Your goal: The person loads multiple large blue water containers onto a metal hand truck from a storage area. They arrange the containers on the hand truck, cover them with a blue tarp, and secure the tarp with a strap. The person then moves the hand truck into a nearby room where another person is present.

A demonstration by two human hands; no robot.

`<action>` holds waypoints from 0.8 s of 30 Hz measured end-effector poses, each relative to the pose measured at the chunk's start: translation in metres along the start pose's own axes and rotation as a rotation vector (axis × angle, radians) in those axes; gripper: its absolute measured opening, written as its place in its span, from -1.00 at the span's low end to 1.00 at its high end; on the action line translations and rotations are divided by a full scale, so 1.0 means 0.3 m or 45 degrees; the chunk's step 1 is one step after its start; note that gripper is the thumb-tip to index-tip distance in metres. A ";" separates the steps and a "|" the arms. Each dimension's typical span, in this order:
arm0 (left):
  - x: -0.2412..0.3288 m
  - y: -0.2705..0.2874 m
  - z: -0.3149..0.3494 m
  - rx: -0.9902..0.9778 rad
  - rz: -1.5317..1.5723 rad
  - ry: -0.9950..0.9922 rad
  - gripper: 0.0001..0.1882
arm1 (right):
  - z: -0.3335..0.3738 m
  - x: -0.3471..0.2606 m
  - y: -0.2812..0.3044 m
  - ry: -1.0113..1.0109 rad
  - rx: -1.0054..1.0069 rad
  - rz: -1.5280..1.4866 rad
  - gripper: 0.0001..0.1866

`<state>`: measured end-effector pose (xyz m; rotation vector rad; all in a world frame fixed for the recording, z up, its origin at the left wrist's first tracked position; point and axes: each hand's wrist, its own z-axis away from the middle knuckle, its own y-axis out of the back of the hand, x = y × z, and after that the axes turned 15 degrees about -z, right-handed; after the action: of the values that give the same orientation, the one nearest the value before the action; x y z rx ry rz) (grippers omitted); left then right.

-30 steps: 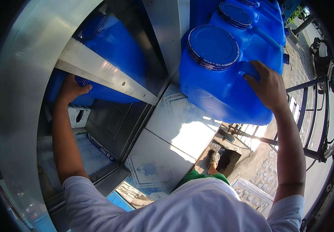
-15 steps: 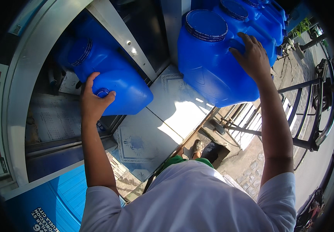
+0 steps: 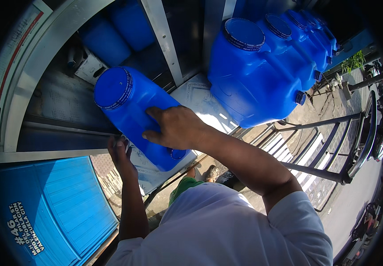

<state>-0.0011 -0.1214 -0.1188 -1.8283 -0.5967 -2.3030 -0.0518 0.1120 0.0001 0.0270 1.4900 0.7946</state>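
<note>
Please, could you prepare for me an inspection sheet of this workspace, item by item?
Surface: tiled ledge, partly sunlit.
Job's things: lidded blue jug; row of similar jugs at right.
Clutter: white box and paper inside the cabinet.
Hands: right hand on the jug, grip partly hidden; left hand at its side, fingers open, contact unclear.
Cables: nothing seen clearly.
Surroundings: metal rails right; blue panel lower left.

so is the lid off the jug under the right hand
No, a round blue lid covers the mouth of the jug under the right hand.
</note>
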 end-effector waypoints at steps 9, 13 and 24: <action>-0.228 -0.198 0.189 -0.926 0.589 0.511 -0.02 | 0.272 0.060 0.046 0.128 0.163 -0.022 -0.42; -0.297 -0.282 0.250 -1.133 0.594 0.579 0.00 | 0.389 0.089 0.117 0.037 0.288 0.114 -0.49; -0.241 -0.566 0.177 -1.131 0.329 0.638 0.26 | 0.359 0.172 0.229 -0.174 0.726 0.235 -0.56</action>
<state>0.0058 0.0446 -0.2154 -1.2921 0.7974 -2.8747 0.0063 0.2368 0.0023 0.6411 1.5535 0.4777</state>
